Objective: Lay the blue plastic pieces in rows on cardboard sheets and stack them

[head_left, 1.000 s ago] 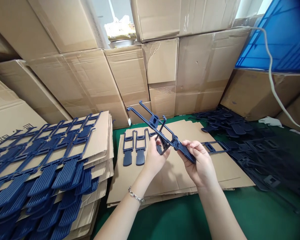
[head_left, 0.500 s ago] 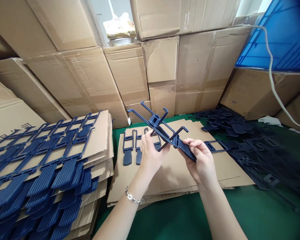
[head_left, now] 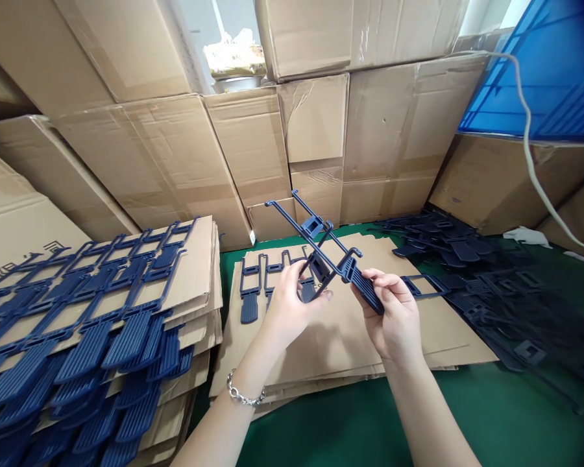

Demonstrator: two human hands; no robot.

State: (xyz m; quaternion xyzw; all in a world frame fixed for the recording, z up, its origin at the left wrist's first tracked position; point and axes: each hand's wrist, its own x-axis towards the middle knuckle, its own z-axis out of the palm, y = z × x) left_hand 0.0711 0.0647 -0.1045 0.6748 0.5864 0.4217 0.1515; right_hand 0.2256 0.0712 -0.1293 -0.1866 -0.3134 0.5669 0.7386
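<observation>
Cardboard boxes stand at 12 o'clock. Over cardboard sheets at centre, the blue frame points toward 10 o'clock; right hand pinches its ribbed plate, left hand grips its lower section.

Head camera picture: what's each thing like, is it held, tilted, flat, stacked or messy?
Held blue frame: tilted, one part angled out
Left hand: curled around the angled-out part
Right hand: gripping the ribbed end
Bracelet: worn, left wrist
Frames at left: layered with cardboard sheets
Frames at right: jumbled
Boxes: stacked, taped
White cable: hanging, curved
</observation>
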